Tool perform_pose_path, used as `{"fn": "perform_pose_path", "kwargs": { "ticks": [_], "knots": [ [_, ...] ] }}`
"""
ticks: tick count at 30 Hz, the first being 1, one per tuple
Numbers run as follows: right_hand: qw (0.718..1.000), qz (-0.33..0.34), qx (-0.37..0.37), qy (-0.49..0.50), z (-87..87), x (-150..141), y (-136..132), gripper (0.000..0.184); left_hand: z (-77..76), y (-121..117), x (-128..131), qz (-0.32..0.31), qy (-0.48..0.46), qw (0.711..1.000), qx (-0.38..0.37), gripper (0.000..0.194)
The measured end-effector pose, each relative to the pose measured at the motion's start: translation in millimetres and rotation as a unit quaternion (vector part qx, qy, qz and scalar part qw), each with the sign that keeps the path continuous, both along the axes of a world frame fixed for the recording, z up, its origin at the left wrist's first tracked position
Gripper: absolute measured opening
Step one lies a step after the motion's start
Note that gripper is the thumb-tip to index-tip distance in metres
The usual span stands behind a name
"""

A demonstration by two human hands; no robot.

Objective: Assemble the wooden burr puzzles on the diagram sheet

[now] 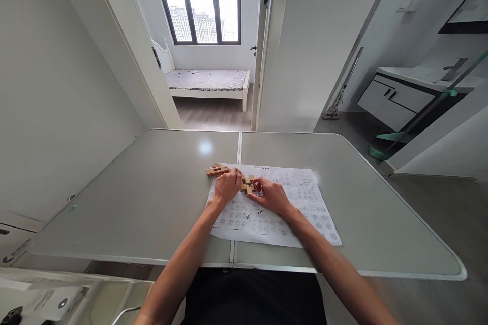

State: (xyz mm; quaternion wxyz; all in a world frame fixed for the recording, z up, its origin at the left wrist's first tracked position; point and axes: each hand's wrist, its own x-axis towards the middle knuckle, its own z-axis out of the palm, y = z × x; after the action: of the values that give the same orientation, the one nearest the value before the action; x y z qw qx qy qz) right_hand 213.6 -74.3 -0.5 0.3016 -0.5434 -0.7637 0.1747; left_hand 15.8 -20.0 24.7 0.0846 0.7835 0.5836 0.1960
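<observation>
"Well, how complete?"

"Apparently partway: cluster (249,181) on sheet (284,213); loose pieces (217,170) unjoined, beside left hand (227,186). Right hand (272,196): thumb and forefinger apart, bracketing cluster. Whether either hand grips, I cannot tell."

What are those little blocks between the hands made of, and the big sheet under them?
Little blocks: probably wood, seemingly unpainted, because they're tan-brown; any grain is too small to see. Big sheet: likely matte paper, since it's white, thin and printed, with little shine.
</observation>
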Motion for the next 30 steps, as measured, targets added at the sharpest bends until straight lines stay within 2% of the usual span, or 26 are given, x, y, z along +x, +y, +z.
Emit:
{"fn": "perform_pose_path", "kwargs": {
  "ticks": [3, 7, 9, 12, 14, 19, 25, 28, 30],
  "knots": [
    [1.0, -0.006, -0.003, -0.006, 0.1, -0.5, 0.2, 0.029, 0.0, -0.5, 0.5, -0.006, -0.032, 0.999, 0.017, 0.029],
    [1.0, 0.002, -0.005, -0.002, 0.9, -1.3, -0.1, 0.023, 1.5, -2.6, 0.8, -0.056, -0.073, 0.99, 0.103, 0.019],
    [1.0, 0.005, -0.013, 0.022, 1.1, -1.6, -0.4, 0.025, 0.1, -3.8, 0.4, -0.11, -0.08, 0.983, 0.121, 0.027],
    [0.998, 0.0, -0.032, 0.053, 0.2, -1.5, 0.1, 0.032, -5.4, -4.9, -0.8, -0.192, -0.053, 0.975, 0.102, 0.047],
    [0.998, -0.004, -0.033, 0.059, -1.7, -1.1, 1.1, 0.038, -9.7, -4.4, -1.8, -0.216, -0.028, 0.971, 0.1, 0.049],
    [0.998, -0.003, -0.004, 0.062, -8.4, 0.0, 4.4, 0.043, -18.6, 1.0, -4.7, -0.172, 0.0, 0.977, 0.127, 0.029],
    [0.997, -0.011, 0.003, 0.081, -10.3, -0.5, 5.2, 0.039, -18.4, 6.2, -7.2, -0.111, 0.005, 0.976, 0.188, 0.028],
    [0.997, -0.008, 0.007, 0.079, -9.0, -1.3, 4.7, 0.034, -12.3, 0.9, -2.1, -0.126, -0.029, 0.969, 0.208, 0.03],
    [0.998, -0.004, 0.015, 0.068, -8.7, -1.6, 4.5, 0.027, -9.9, -5.8, 4.1, -0.157, -0.06, 0.968, 0.187, 0.024]
  ]
}}
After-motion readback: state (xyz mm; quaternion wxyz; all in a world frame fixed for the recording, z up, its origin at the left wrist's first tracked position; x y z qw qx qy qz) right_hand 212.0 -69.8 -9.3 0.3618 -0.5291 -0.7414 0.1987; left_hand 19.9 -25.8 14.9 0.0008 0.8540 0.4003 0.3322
